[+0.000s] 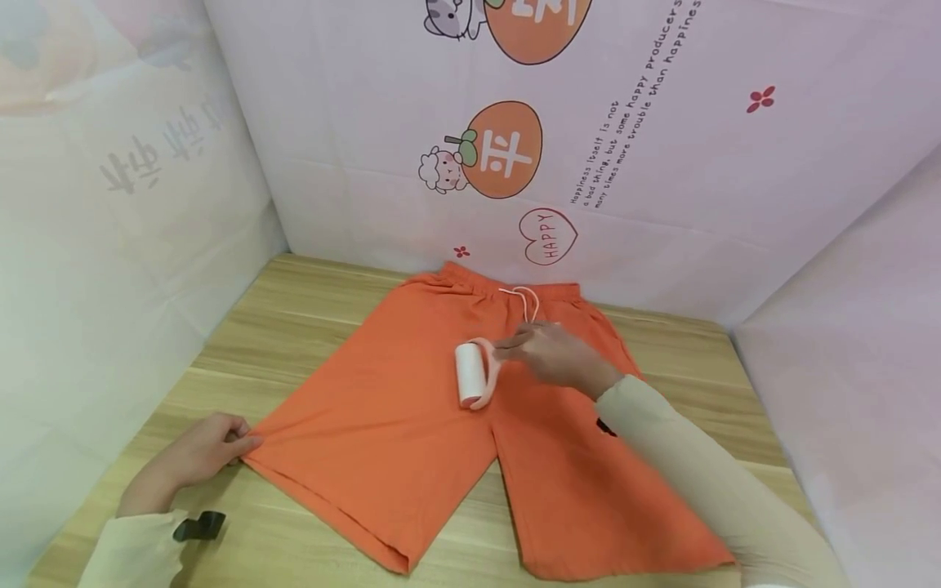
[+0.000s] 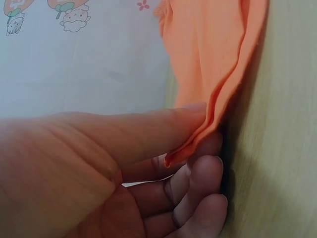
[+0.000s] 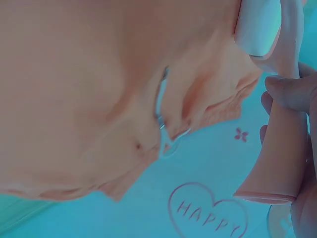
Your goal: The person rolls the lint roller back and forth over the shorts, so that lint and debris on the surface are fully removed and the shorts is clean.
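Observation:
Orange shorts [image 1: 382,384] lie spread on a wooden table, waistband toward the back wall. A white drawstring [image 1: 531,304] hangs from the waist. My left hand [image 1: 202,447] pinches the outer hem corner of the left leg between thumb and fingers; the left wrist view shows the folded hem [image 2: 208,124] in that pinch. My right hand [image 1: 555,353] grips the pink handle [image 3: 282,148] of a lint roller. Its white roll [image 1: 470,372] is over the shorts near the crotch; whether it touches the cloth I cannot tell.
White printed sheeting [image 1: 367,163] stands behind the table and on both sides. Bare wood of the tabletop [image 1: 294,302] shows left of the shorts and between the legs. A black strap end [image 1: 200,526] sticks out at the left cuff.

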Available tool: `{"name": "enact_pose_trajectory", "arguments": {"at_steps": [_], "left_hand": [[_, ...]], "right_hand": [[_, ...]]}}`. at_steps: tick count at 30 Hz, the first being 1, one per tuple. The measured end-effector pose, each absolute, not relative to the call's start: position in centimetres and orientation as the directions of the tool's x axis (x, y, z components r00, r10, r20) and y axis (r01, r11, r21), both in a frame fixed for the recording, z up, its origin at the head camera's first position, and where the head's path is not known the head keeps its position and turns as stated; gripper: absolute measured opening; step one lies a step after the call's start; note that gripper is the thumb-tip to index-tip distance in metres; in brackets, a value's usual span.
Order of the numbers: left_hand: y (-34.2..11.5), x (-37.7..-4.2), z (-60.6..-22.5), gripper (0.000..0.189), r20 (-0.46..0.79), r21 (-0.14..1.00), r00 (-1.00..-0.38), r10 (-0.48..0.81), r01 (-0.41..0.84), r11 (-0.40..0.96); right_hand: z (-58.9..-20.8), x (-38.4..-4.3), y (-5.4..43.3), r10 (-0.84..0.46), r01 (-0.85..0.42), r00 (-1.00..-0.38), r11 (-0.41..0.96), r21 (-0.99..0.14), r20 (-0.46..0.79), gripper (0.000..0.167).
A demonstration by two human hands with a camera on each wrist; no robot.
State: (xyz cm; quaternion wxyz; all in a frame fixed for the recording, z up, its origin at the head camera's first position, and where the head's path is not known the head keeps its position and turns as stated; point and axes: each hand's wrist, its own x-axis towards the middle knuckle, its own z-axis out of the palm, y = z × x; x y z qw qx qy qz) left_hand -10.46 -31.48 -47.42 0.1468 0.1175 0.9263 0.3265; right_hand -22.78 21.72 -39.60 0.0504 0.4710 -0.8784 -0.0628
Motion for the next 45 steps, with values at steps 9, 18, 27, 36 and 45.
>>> {"name": "enact_pose_trajectory", "arguments": {"at_steps": [9, 18, 27, 36, 45], "left_hand": [[-31.3, -10.6, -47.2, 0.028, -0.211, 0.644, -0.923, 0.321, 0.117, 0.756], [-31.0, -10.3, -47.0, 0.027, -0.223, 0.634, -0.927, 0.303, 0.098, 0.767], [-30.8, -10.2, -46.9, 0.027, -0.216, 0.633, -0.927, 0.307, 0.106, 0.767], [-30.9, -10.2, -46.8, 0.027, -0.209, 0.638, -0.927, 0.311, 0.111, 0.762], [-31.1, -10.1, -47.2, 0.027, -0.182, 0.612, -0.936, 0.302, 0.132, 0.78]], "right_hand": [[-39.8, -22.1, 28.2, -0.814, -0.797, -0.573, 0.58, 0.17, 0.095, 0.046], [-40.5, -20.9, 34.1, -0.783, -0.768, -0.597, 0.621, 0.16, 0.172, 0.05], [-40.2, -18.3, 38.6, -0.674, -0.672, -0.726, 0.737, 0.069, 0.135, 0.04], [-40.7, -16.8, 43.8, -0.623, -0.623, -0.764, 0.78, 0.058, 0.167, 0.045], [-39.6, -15.5, 46.2, -0.585, -0.576, -0.803, 0.811, 0.103, 0.114, 0.047]]}}
